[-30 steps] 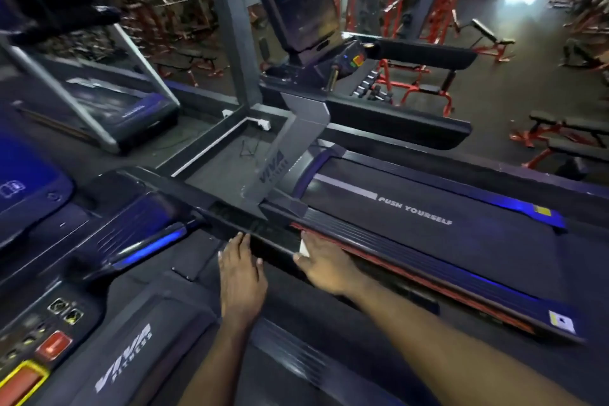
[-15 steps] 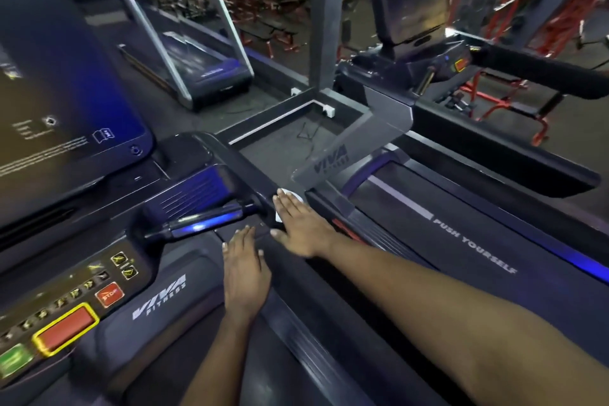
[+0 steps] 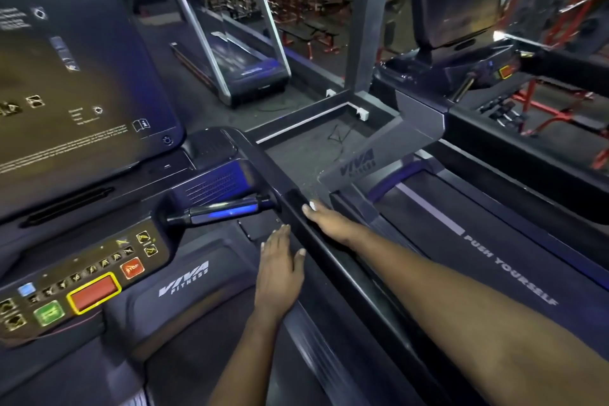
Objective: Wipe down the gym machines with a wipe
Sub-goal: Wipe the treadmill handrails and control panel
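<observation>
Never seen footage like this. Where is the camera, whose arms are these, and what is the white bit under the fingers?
One camera, worn on a person's head, looks down at their own bare arms in a gym. The button console on the left belongs to the nearest treadmill. The right hand lies with straight fingers on its black side rail, pressing a white wipe there; only an edge shows at the fingertips. The left hand rests flat on the dark cover beside the rail, holding nothing. On the right runs a second treadmill's belt, printed PUSH YOURSELF.
</observation>
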A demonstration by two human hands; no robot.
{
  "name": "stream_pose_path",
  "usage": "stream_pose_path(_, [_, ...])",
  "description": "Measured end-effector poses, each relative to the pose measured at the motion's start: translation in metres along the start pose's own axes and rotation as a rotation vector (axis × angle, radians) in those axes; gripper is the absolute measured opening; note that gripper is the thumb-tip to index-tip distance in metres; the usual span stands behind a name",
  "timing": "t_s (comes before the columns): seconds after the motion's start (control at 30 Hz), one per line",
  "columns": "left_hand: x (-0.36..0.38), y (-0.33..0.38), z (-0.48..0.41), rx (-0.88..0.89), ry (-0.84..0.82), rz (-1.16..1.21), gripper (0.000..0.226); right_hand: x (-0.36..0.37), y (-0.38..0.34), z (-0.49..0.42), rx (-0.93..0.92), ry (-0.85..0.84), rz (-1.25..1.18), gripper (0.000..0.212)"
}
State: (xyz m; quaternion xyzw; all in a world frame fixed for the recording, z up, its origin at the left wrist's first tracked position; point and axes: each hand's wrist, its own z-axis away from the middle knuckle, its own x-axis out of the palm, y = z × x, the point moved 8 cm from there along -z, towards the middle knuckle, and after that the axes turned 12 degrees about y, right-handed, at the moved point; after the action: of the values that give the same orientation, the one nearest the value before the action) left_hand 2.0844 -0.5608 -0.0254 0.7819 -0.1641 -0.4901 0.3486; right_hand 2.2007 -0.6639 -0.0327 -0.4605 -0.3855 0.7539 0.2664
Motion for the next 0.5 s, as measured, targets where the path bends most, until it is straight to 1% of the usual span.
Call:
stream_pose_path(0.07, [0.009,0.013,0.002,-0.021,-0.026,-0.006,0.061,-0.006,0.023,0.016,0.144,-0.069,-0.204,0.057])
stream_pose_path(0.1, [0.015,0.018,0.002,-0.030,-0.041,-0.016,0.063,-0.009,0.028,0.024,0.190,-0.098,-0.246,0.055])
stream_pose_path(0.17, [0.028,0.028,0.005,-0.037,-0.061,-0.050,0.066,-0.018,0.024,0.035,0.189,-0.142,-0.288,0.056])
stream_pose_path(0.3, [0.043,0.040,0.012,-0.127,-0.079,-0.068,0.070,-0.026,-0.005,0.048,0.088,-0.161,-0.371,0.055])
stream_pose_path(0.43, [0.046,0.038,0.013,-0.164,-0.137,-0.166,0.069,-0.015,0.008,0.023,0.166,-0.193,-0.537,0.063])
stream_pose_path(0.5, [0.048,0.036,0.013,-0.176,-0.180,-0.202,0.070,-0.007,0.024,0.014,0.222,-0.207,-0.518,0.066])
